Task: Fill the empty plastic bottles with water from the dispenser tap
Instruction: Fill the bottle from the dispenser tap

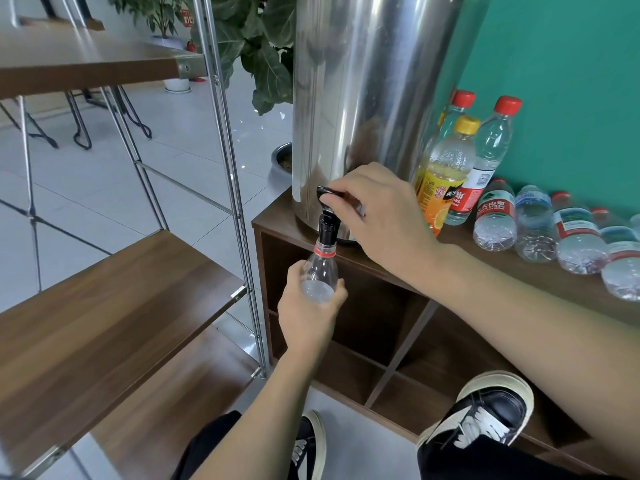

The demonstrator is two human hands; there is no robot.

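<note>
— The hands first: how do they sit?

— The right hand (375, 216) reaches in from four o'clock, palm down, fingers curled over the black tap lever (337, 195). The left hand (308, 315) rises from six o'clock, fingers wrapped round the clear plastic bottle (318, 275), holding it upright with its red-ringed neck against the black spout (326, 230).

— And the materials, largest down?

— The dispenser (363, 98) is a tall polished steel cylinder standing on a dark wood-grain cabinet (519, 271) with open cubbies. At nine o'clock stands a chrome-framed rack of brown shelves (104, 306). At two o'clock of the right hand, upright bottles (491, 147) with red and yellow caps; at three o'clock, a row of lying bottles (540, 226), ribbed and transparent.

— What can't be made out?

— The left palm hides the bottle's lower half. The water level cannot be told. The dispenser's top and the last lying bottle are cut off by the frame.
</note>
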